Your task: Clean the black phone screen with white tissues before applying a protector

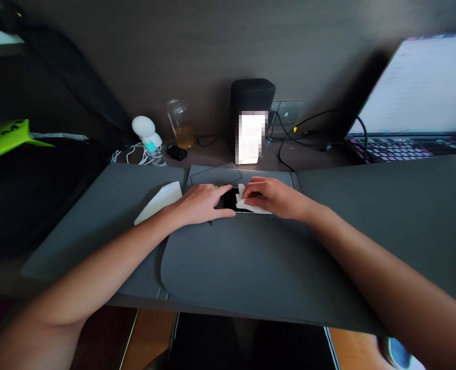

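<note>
A phone (230,201) with a dark screen lies flat on the grey desk mat (228,257). My left hand (199,203) holds its left end, with the thumb along the near edge and a finger along the far edge. Over the right part of the screen, my right hand (276,196) pinches a crumpled white tissue (241,196) that touches the glass. Much of the phone's right side is hidden by the tissue and fingers. Beside my left wrist lies a white sheet of paper (159,199).
Behind my hands stand a black speaker-like block (251,92) and a bright pixelated panel (249,137). At the back left are a bottle with amber liquid (184,134), a small black object (176,152) and a white round-headed device (145,128). Cables (284,149) run towards a laptop (424,87).
</note>
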A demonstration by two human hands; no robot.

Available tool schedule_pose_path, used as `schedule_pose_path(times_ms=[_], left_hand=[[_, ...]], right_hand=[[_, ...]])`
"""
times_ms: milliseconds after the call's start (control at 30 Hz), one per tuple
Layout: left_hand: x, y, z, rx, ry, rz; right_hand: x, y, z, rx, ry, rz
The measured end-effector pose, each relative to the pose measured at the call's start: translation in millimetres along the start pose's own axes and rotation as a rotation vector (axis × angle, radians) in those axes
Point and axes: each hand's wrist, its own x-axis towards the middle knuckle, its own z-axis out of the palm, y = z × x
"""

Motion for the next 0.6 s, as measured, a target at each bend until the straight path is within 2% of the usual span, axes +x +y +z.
schedule_pose_path(times_ms=[133, 200, 267, 333, 500, 600], left_hand=[[-0.3, 0.2, -0.1, 0.002, 0.003, 0.008], [-0.6, 0.5, -0.8, -0.001, 0.003, 0.010], [-0.7, 0.8, -1.2, -0.001, 0.007, 0.010], [-0.4, 1.1, -0.8, 0.004, 0.015, 0.013], [1.0, 0.9, 1.8, 0.037, 0.046, 0.029], [1.1, 0.4, 2.2, 0.042, 0.052, 0.058]], right_hand=[[0.6, 13.0, -5.9, -0.035, 0.066, 0.070], [-3.3, 15.6, -11.9, -0.036, 0.025, 0.081], [-5.4, 11.8, -11.7, -0.025, -0.039, 0.031], [-3.2, 4.0, -3.1, -0.012, -0.051, -0.040], [11.0, -12.3, 27.0, -0.062, 0.146, -0.123], [13.5, -14.7, 30.0, -0.045, 0.100, -0.238]])
